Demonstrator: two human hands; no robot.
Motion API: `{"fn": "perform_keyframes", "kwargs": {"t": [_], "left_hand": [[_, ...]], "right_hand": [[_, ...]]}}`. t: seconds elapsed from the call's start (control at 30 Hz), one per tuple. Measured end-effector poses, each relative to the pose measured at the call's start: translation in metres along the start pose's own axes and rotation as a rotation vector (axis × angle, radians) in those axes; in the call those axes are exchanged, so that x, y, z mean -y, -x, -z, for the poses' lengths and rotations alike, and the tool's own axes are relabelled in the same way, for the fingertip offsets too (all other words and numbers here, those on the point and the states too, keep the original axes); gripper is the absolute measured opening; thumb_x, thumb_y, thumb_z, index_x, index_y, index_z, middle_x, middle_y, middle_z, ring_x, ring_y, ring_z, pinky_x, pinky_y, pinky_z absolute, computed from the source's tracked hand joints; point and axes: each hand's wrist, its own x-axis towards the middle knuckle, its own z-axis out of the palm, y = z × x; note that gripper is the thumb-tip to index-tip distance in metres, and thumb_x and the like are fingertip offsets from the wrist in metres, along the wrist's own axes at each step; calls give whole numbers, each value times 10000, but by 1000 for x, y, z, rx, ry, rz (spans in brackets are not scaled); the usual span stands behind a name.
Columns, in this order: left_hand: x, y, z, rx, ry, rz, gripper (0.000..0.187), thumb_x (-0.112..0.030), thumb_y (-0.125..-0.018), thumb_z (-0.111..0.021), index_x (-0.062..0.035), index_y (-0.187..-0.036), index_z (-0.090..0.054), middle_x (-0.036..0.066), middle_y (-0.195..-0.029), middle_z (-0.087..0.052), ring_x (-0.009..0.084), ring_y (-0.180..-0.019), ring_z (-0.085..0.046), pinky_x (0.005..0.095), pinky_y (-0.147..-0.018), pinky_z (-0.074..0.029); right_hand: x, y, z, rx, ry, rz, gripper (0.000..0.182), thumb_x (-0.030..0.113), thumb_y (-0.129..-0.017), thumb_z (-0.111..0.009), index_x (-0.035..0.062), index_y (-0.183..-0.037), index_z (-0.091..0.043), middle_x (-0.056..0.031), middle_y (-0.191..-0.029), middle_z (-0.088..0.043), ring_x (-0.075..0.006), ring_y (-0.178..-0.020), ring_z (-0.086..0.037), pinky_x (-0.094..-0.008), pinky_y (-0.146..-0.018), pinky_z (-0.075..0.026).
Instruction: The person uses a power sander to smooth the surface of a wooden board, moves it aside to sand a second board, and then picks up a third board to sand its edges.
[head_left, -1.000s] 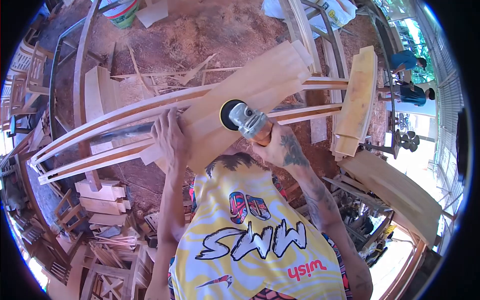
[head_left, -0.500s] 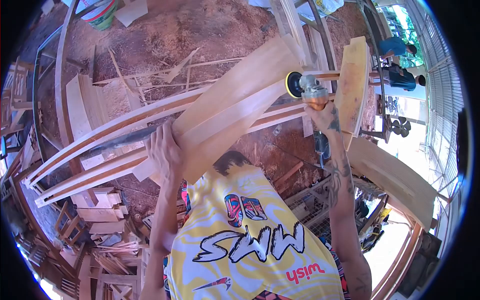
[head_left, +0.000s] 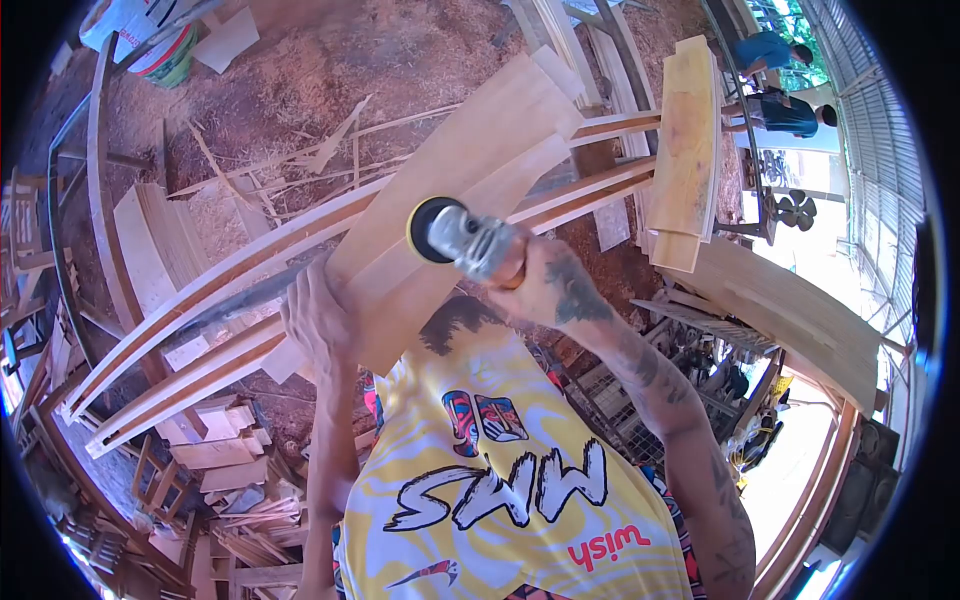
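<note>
My right hand (head_left: 540, 280) is wrapped round a metal-headed angle sander (head_left: 480, 245). The sander's round black pad with a yellow edge (head_left: 432, 230) is over the middle of a wide, pale wooden board (head_left: 490, 125); whether it touches cannot be made out. My left hand (head_left: 318, 318) lies on the board's lower left end, its fingers pointing up and slightly spread. Under the board, long curved wooden rails (head_left: 220, 270) run from lower left to upper right.
Stacked curved boards (head_left: 685, 150) rest at the right, with a wide panel (head_left: 780, 310) below them. More boards (head_left: 160, 240) lean at the left. Wood offcuts (head_left: 235, 450) are piled at lower left. Two people (head_left: 785, 112) are in the background at upper right, near a fan (head_left: 796, 210).
My right hand has moved the sander left and down, from the board's upper right end to its middle. My left hand stays on the board. The camera view has shifted slightly.
</note>
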Motion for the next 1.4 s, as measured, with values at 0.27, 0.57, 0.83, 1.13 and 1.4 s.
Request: {"fn": "perform_keyframes", "kwargs": {"t": [0.27, 0.57, 0.83, 1.13, 1.4], "left_hand": [[-4, -1, 6, 18, 21, -14, 345, -239, -1132, -495, -64, -1326, -720, 152, -1203, -765, 366, -1139, -699, 510, -980, -506], [0, -2, -4, -39, -4, -39, 279, -199, -1105, -546, -73, -1298, -703, 124, -1120, -735, 348, -1067, -670, 503, -969, -481], [-4, 0, 3, -12, 45, -48, 318, -184, -1100, -528, -73, -1339, -705, 131, -1128, -738, 357, -1088, -674, 510, -974, -484], [-6, -2, 3, -22, 34, -23, 287, -205, -1115, -524, -61, -1267, -720, 139, -1090, -729, 364, -1053, -672, 503, -948, -496], [-7, -3, 3, -17, -9, -18, 280, -202, -1111, -529, -55, -1262, -713, 136, -1094, -732, 357, -1062, -676, 498, -957, -499]], "right_hand": [[-83, -27, 58, -193, 103, -151, 576, 332, -798, -921, -37, -1195, -728, -282, -1059, -798, -445, -1048, -794, -499, -900, -630], [-135, -41, 79, -303, 125, -311, 590, 393, -808, -914, -37, -1172, -740, -285, -1043, -799, -426, -1019, -809, -496, -865, -637], [5, -1, 1, -6, 5, -53, 550, 304, -816, -920, -26, -1196, -698, -282, -990, -783, -476, -990, -788, -511, -847, -639], [-96, -46, 73, -210, 178, -152, 583, 355, -813, -891, -43, -1209, -735, -266, -1014, -803, -405, -992, -816, -477, -867, -641], [-93, -55, 88, -187, 153, -234, 598, 404, -808, -883, -54, -1164, -740, -276, -1047, -797, -442, -991, -803, -486, -853, -637]]}}
